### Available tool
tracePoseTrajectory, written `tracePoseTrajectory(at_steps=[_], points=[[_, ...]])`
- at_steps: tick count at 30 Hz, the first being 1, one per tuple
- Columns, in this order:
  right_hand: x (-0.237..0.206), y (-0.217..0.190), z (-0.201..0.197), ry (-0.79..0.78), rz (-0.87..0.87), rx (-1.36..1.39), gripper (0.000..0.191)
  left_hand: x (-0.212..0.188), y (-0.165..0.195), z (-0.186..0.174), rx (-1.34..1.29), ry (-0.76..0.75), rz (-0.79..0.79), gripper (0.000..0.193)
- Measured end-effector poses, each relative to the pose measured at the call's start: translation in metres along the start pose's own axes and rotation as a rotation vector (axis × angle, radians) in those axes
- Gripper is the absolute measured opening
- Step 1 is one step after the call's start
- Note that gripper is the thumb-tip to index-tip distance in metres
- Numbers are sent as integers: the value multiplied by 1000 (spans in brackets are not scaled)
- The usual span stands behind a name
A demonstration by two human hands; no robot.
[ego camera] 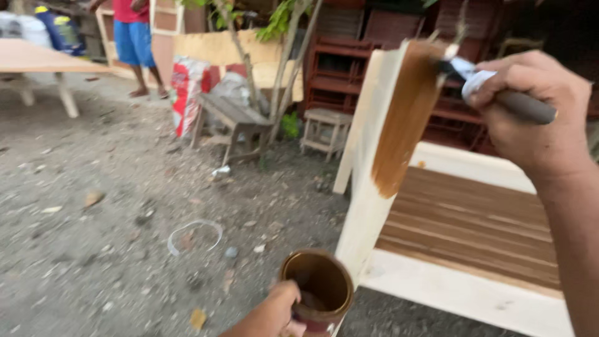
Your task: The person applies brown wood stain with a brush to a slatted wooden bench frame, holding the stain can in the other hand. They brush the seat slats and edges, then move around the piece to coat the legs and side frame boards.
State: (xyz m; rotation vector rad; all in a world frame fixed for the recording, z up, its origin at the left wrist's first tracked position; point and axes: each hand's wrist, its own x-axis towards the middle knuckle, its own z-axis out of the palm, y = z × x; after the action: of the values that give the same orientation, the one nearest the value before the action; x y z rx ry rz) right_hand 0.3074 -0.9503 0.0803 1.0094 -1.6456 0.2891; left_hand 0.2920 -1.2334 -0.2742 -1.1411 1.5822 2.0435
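Observation:
My right hand [530,106] grips a paintbrush [499,93] with a dark handle and a white rag wrapped near the bristles. The bristles touch the top of a pale wooden post [368,206] of a furniture frame. A brown stain streak [405,118] covers the post's upper part; its lower part is bare. My left hand [268,315] holds a round can [318,290] of brown stain at the bottom of the view, close to the post's foot.
Brown stained slats [468,224] lie inside the pale frame [462,293]. On the gravel ground [93,237] stand a wooden bench [234,118], a small stool [324,128] and a red and white sack [187,90]. A person in blue shorts [134,40] stands far left by a table [31,59].

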Motion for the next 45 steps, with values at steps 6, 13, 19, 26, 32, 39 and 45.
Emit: tracePoseTrajectory(at_steps=[6,13,19,26,32,39,45], points=[[-60,-5,53,-57,-43,-252,22,14,-9,1,17,-14,13,44],[-116,-41,93,-99,22,-233,19,22,-11,-9,-127,-88,-30,60],[-168,-60,110,-211,98,-204,17,66,-41,-11,-170,11,-89,59],[-184,-62,117,-195,90,-186,16,92,-89,-25,-4,170,-167,66],[-203,-61,132,-145,63,-164,15,90,-56,-24,367,506,264,76],[-272,-76,152,-225,108,-97,12,71,37,74,717,344,739,71],[-339,-103,165,-400,144,64,21,24,54,115,767,392,1041,52]])
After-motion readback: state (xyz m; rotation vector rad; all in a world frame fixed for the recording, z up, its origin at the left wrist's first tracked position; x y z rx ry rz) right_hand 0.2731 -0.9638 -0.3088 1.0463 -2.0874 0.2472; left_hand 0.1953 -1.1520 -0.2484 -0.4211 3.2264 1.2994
